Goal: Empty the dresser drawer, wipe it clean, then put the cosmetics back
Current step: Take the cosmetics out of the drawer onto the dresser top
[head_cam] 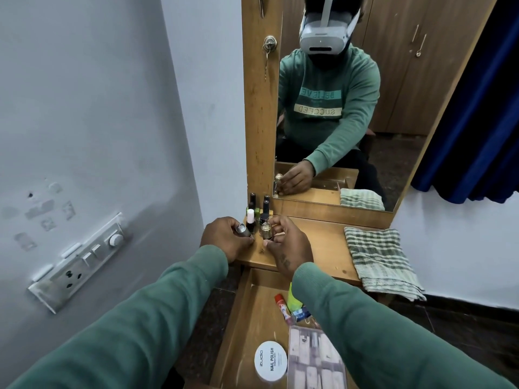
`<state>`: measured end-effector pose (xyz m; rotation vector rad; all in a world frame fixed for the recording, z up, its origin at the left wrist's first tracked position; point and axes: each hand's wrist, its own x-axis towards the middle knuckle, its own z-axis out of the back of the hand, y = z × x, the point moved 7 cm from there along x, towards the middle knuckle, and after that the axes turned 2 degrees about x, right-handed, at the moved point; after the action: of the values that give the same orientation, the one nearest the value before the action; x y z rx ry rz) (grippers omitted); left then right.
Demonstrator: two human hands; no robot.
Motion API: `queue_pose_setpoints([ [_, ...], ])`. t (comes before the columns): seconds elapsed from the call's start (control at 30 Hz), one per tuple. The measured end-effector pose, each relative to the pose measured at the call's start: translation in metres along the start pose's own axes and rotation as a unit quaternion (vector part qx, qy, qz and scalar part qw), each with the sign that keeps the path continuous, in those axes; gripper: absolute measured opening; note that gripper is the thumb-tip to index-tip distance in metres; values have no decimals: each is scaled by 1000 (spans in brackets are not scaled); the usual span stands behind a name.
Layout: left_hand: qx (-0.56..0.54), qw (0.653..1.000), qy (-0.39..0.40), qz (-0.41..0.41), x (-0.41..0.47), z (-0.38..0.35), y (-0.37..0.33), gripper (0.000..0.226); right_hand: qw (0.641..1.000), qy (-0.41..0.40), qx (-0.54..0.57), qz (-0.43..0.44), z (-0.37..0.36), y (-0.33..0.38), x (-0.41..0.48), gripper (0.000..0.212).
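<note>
Two polish bottles were in my grip at the dresser shelf (323, 242). My left hand (224, 238) was curled round a silver-capped bottle (243, 231), and my right hand (289, 245) pinched a gold-capped bottle (266, 231) btwn thumb & fingers. The hands were close together, not touching. Just beyond my fingertips more polish bottles (250, 217) stood upright, one white-capped, the rest black-capped. Below my wrists the drawer (244, 318) sat pulled open w/ cosmetics inside: a round white tub (271, 360) marked "Nail Polish", a clear case (311, 357) beside it and a red tube (282, 304) by my right sleeve. A green-checked cloth (379, 259) lay well right of my right hand.
</note>
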<state>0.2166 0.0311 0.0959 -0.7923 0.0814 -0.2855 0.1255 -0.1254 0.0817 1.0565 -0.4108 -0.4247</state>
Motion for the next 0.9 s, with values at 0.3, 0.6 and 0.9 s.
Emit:
queue_pose_setpoints([
  [0.3,80,996,34,-31,8,-5,-18,20,999,-39,21,3,-6,-5,2,44],
  [0.6,20,999,-12,-35,2,-12,-9,18,999,-34,5,-2,-10,-7,5,44],
  [0.9,7,999,-39,-35,-3,-11,-4,17,998,-57,-24,22,-16,-5,2,53],
])
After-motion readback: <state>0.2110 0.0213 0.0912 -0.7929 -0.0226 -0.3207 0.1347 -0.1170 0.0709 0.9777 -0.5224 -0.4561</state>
